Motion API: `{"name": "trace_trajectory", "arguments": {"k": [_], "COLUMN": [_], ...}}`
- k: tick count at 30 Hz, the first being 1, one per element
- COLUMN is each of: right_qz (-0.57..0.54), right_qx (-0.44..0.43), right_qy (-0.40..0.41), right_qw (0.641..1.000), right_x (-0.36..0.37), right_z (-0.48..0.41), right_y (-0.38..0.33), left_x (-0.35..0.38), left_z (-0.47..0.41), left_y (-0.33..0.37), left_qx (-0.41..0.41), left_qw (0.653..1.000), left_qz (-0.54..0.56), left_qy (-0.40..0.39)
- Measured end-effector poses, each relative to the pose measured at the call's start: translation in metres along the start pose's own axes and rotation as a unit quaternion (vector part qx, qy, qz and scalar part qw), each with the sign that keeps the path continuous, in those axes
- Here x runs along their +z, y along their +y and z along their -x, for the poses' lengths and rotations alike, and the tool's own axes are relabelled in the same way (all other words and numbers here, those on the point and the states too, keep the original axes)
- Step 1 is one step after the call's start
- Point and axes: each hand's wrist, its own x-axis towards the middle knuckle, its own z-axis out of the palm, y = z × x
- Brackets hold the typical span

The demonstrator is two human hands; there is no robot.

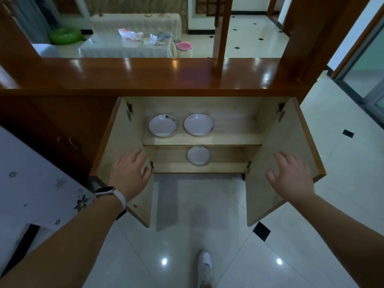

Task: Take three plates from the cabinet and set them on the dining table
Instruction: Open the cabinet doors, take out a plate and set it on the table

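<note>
A low wooden cabinet [228, 140] stands open in front of me, both doors swung wide. On its upper shelf sit two white plates side by side: one with a dark flower mark [163, 125] on the left, one with a thin dark rim [198, 124] on the right. A third, smaller-looking white plate [198, 155] lies on the lower shelf. My left hand [129, 171], a watch on its wrist, lies against the inside of the left door [122, 146] with relaxed fingers. My right hand [291, 175] is spread flat on the inside of the right door [278, 142]. Neither hand holds anything.
A glossy wooden counter [145, 73] tops the cabinet, with a post [222, 38] rising from it. Beyond it a table with a pale cloth [124, 46] carries bags and papers. A flowered cloth [31, 179] covers a surface at my left. Shiny tiled floor [187, 225] and my white shoe [204, 267] lie below.
</note>
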Motion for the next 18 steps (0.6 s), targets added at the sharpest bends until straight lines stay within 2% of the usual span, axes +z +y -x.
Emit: {"name": "trace_trajectory", "arguments": {"k": [7, 13, 18], "right_qz": [-0.044, -0.057, -0.057], "right_qx": [-0.041, -0.069, -0.094], "right_qy": [-0.021, -0.053, -0.081], "right_qw": [0.998, 0.995, 0.991], "right_x": [0.015, 0.050, 0.083], "right_z": [-0.024, -0.070, -0.120], "right_y": [-0.038, -0.058, -0.071], "left_x": [0.005, 0.031, 0.058], "left_z": [-0.021, -0.058, -0.103], "left_y": [-0.002, -0.010, -0.008], "left_qx": [0.006, -0.005, -0.005], "left_qw": [1.000, 0.998, 0.998], "left_qz": [0.001, 0.005, 0.012], "left_qy": [-0.013, -0.068, -0.062]}}
